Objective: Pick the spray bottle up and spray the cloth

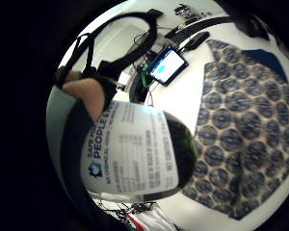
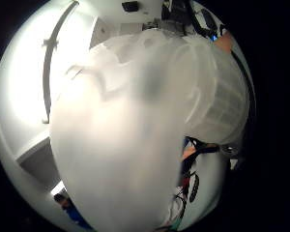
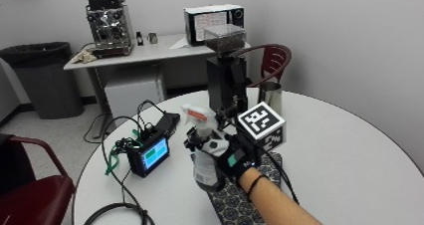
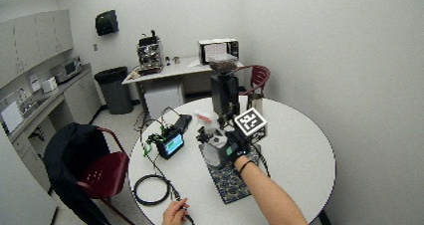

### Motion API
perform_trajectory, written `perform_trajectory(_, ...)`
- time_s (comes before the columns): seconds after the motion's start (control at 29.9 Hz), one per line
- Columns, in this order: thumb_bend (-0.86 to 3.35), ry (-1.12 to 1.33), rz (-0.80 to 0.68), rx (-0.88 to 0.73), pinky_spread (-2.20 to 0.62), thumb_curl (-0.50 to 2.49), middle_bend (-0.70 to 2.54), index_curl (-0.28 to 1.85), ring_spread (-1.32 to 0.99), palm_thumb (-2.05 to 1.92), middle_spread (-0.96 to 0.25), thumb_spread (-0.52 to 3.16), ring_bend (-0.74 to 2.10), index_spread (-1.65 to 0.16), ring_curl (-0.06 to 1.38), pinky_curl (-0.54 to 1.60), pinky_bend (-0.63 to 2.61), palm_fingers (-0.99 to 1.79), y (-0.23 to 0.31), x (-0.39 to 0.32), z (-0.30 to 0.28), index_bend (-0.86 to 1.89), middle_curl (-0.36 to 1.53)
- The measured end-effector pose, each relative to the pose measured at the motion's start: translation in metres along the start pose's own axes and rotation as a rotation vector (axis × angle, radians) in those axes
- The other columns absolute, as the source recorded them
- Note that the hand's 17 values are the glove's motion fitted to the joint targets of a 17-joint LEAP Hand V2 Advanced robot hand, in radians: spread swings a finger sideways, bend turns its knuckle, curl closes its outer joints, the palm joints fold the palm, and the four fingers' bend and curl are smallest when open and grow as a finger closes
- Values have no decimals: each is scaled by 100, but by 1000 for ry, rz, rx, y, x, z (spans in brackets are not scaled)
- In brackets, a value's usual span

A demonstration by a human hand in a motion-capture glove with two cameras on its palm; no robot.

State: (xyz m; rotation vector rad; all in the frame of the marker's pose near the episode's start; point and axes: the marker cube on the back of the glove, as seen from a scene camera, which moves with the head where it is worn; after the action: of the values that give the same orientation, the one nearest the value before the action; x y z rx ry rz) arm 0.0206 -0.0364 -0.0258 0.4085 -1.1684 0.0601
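Translucent white spray bottle [image 3: 204, 158] with red-marked head; blue-and-tan medallion-patterned cloth [image 1: 241, 130]; white round table [image 3: 344, 150]

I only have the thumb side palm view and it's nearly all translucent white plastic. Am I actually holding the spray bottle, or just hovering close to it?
Observer: Holding it. In the outside view your gloved right hand is wrapped round the spray bottle, below its white trigger head.
Operator: Is it off the table?
Observer: I cannot tell whether its base has left the round white table; it stands upright at the patterned cloth's edge.
Operator: Where is the cloth exactly?
Observer: The little finger side view shows the blue patterned cloth spread flat on the table beside the bottle.
Operator: Anything near on the other side?
Observer: A small device with a lit screen, cables attached, sits beyond the bottle from the cloth.
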Motion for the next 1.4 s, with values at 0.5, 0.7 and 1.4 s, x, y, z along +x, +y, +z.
perform_trajectory(0.5,-3,-27,-9,-11,13,35,35,41,-13,76,-11,104,41,-26,37,29,14,106,-12,21,51,16,42)
perform_trajectory(0.7,-2,-18,-13,-32,13,35,35,40,-13,77,-11,104,40,-27,38,27,14,106,-17,22,63,16,42)
perform_trajectory(1.4,-3,366,-45,20,16,33,20,33,-6,75,-5,101,31,-29,35,31,30,70,70,9,-61,12,37)
